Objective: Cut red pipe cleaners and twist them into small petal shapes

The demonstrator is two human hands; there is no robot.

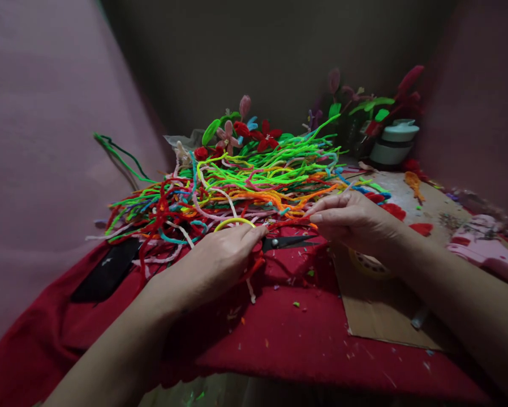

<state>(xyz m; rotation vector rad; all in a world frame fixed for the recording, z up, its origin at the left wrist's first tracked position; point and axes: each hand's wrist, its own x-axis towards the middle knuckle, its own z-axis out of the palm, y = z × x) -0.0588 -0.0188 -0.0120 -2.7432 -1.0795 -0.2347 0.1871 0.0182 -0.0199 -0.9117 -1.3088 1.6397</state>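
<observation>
My left hand (pixel 226 249) is closed, its thumb and forefinger pinching one end of a red pipe cleaner (pixel 288 223). The other end is pinched in my right hand (pixel 349 217), so the strand spans the gap between them. Black-bladed scissors (pixel 285 242) lie just below the strand, their handles partly hidden by my left hand. A yellow ring (pixel 235 221) shows behind my left hand. Beyond both hands spreads a large heap of green, orange, red, pink and white pipe cleaners (pixel 254 175).
A black phone (pixel 106 271) lies at the left on the red cloth (pixel 279 339). Cardboard (pixel 381 305) is under my right forearm. A pink tool (pixel 487 249) lies at the right. Fuzzy flowers (pixel 266 137) and a lidded jar (pixel 394 144) stand at the back.
</observation>
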